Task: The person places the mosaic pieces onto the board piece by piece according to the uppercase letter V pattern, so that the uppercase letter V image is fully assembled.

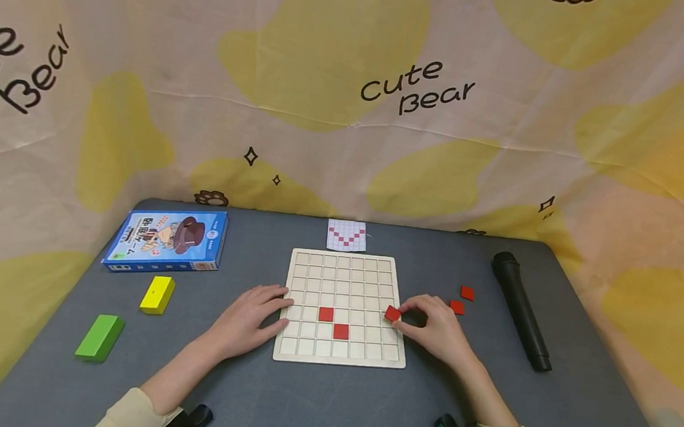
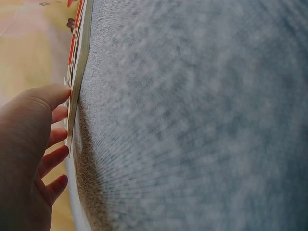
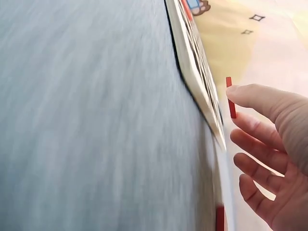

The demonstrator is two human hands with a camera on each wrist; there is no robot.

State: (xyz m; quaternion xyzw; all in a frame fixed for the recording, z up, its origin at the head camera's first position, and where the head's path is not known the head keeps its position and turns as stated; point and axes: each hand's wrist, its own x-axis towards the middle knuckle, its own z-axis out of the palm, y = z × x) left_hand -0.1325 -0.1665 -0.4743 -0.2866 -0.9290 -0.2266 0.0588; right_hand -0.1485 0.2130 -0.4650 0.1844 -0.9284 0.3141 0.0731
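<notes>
A white grid board (image 1: 331, 359) lies on the table, with one red square tile (image 1: 326, 314) set in a cell and a second red tile (image 1: 341, 332) diagonally below it. My left hand (image 1: 252, 317) rests at the board's left edge, its fingertips and thumb touching the rim. Between thumb and index finger, my right hand (image 1: 441, 330) pinches another red tile (image 1: 392, 313) over the board's right edge. In the right wrist view that pinched tile (image 3: 231, 98) appears edge-on, while the other fingers hang loosely curled.
Two loose red tiles, one farther back (image 1: 467, 293) and one nearer (image 1: 457, 307), lie beyond my right hand. A small pattern card (image 1: 346, 235) stands behind the board. To the right is a black microphone (image 1: 521, 311); leftward are a blue box (image 1: 166, 240), a yellow block (image 1: 157, 294) and a green block (image 1: 100, 338).
</notes>
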